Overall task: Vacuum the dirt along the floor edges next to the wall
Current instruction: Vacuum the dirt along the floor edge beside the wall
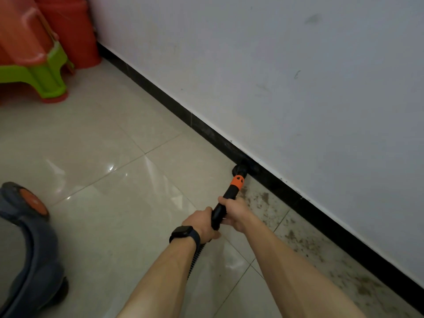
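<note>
Stools: red and green plastic stools [34, 65] stand stacked in the upper left of the frame, near the corner.
Vacuum body: the round grey-blue vacuum cleaner with an orange wheel [27, 237] sits on the shiny pale floor tiles [114, 203] at the lower left, well apart from the wall.
Left hand: the left hand [203, 222], with a black watch [182, 232] on its wrist, has its fingers wrapped round the near end of the long black vacuum tube with an orange ring [237, 182]. A black ribbed hose [195, 255] hangs down below it.
Right hand: the right hand [234, 212] grips the same tube a little further up, just beside the left.
Nozzle: the round black nozzle [239, 171] is low in the middle of the frame. It touches the floor right where it meets the black strip along the bottom of the wall [160, 92].
Dirt: brown crumbs and dust [298, 239] lie along the floor edge from just right of the nozzle down to the lower right corner.
Wall: the white painted wall [298, 65] fills the upper right.
How to do it well: I think most of the dirt is left to do. Keep the nozzle flat and tight to the black strip. Pull it slowly toward the lower right so no crumbs get pushed away.
</note>
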